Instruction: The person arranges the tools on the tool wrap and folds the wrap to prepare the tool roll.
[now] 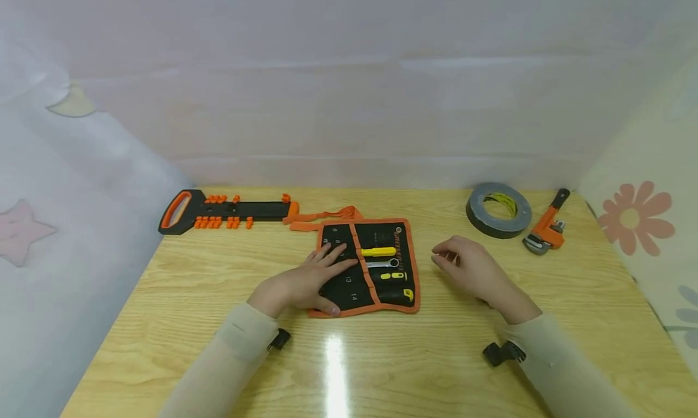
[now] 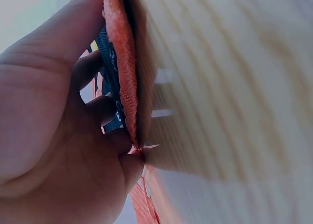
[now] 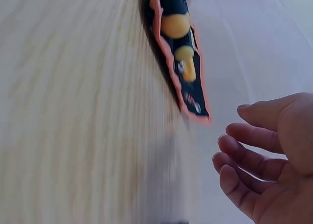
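A black tool pouch (image 1: 390, 236) with orange trim lies flat on the table. Its pockets hold a yellow-handled tool (image 1: 378, 252), a wrench (image 1: 383, 263) and other yellow-ended tools (image 1: 408, 294). My left hand (image 1: 312, 281) rests on the pouch's numbered left part, fingers spread, thumb by the near edge. In the left wrist view, the orange edge (image 2: 125, 72) runs beside that hand's fingers. To the right of the pouch hovers my right hand (image 1: 468, 268), fingers loosely bent and nothing between them. The right wrist view shows the same relaxed fingers (image 3: 254, 158) apart from the pouch (image 3: 188, 62).
A black and orange rack with a loop handle (image 1: 240, 210) lies at the back left. Orange straps (image 1: 327, 215) trail from the pouch towards it. At the back right are a roll of grey tape (image 1: 498, 210) and an orange pipe wrench (image 1: 547, 224). Pale fabric walls (image 1: 349, 115) surround the table.
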`<state>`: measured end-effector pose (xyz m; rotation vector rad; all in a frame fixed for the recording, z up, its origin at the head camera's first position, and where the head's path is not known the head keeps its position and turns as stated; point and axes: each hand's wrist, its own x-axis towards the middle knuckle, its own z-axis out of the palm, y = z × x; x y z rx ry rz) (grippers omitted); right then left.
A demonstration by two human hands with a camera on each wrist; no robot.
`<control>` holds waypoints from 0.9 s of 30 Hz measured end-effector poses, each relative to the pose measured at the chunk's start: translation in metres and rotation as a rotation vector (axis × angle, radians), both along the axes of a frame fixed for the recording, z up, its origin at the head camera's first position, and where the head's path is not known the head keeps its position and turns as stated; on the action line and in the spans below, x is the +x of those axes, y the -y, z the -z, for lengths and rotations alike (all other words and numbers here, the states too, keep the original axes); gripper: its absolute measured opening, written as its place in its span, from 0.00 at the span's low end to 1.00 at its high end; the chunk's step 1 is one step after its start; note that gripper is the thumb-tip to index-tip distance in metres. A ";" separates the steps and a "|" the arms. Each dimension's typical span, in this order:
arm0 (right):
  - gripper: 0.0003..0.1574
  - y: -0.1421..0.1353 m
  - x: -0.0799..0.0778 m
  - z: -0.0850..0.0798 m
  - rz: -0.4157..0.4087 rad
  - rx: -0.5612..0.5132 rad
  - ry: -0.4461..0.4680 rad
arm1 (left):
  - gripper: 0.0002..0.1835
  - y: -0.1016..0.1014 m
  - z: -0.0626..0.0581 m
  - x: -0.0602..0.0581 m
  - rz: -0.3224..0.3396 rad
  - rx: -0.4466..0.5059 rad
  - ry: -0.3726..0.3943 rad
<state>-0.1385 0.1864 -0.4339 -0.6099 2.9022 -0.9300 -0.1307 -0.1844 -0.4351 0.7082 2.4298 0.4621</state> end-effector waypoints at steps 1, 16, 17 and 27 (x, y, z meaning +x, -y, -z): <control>0.12 -0.005 0.003 -0.001 0.010 0.000 -0.003 | 0.59 0.000 0.000 0.000 0.000 -0.001 -0.001; 0.09 -0.049 0.030 0.006 0.166 0.053 0.031 | 0.59 0.003 0.003 -0.001 -0.020 -0.012 0.004; 0.10 -0.050 0.031 0.006 0.175 0.057 0.045 | 0.59 0.003 0.003 -0.001 -0.023 -0.014 0.005; 0.17 -0.055 0.034 0.008 0.236 0.114 0.172 | 0.59 0.001 0.002 0.000 -0.022 -0.011 0.014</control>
